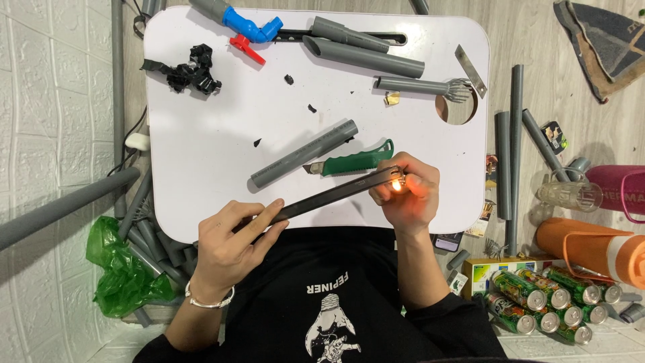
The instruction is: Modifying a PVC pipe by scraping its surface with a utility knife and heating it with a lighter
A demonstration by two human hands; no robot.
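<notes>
Fingers (pixel 259 218) of the left hand (pixel 232 245) are closed on a dark strip (pixel 322 198) near the table's (pixel 201 154) front edge; a lit lighter (pixel 398 183) is gripped by the right hand (pixel 406 198) under its far end. Stiff and light, it is judged best held at the cool end.

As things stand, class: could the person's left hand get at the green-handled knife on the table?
Probably not at once: the left hand is busy gripping one end of the long dark strip. The green knife lies just beyond that strip on the white table, otherwise uncovered.
</notes>
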